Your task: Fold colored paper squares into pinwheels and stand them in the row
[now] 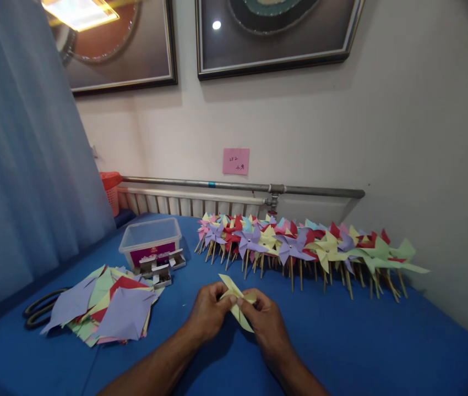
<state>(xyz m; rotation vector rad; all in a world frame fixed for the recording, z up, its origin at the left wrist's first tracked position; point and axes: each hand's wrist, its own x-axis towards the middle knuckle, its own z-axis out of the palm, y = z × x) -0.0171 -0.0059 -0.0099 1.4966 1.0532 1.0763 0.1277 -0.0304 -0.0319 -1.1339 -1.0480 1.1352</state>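
Yellow paper pinwheel [242, 319] pinched at its centre by my left hand [210, 308] and right hand [266, 320], thumbs close together, above the blue table [366, 346], toward the near edge. Stick-mounted pinwheels [292, 246] rowed along the far edge. Loose paper squares [124, 312], beside black scissor handles [31, 323], near the left edge; clear plastic tub [138, 254] toward the far left corner.

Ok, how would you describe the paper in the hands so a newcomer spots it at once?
Find the blue table, then look just below the picture's centre. There the left hand and right hand hold a folded pale yellow paper. Unlike the pinwheels on sticks beyond it and the loose sheets to its left, it alone is hand-held.
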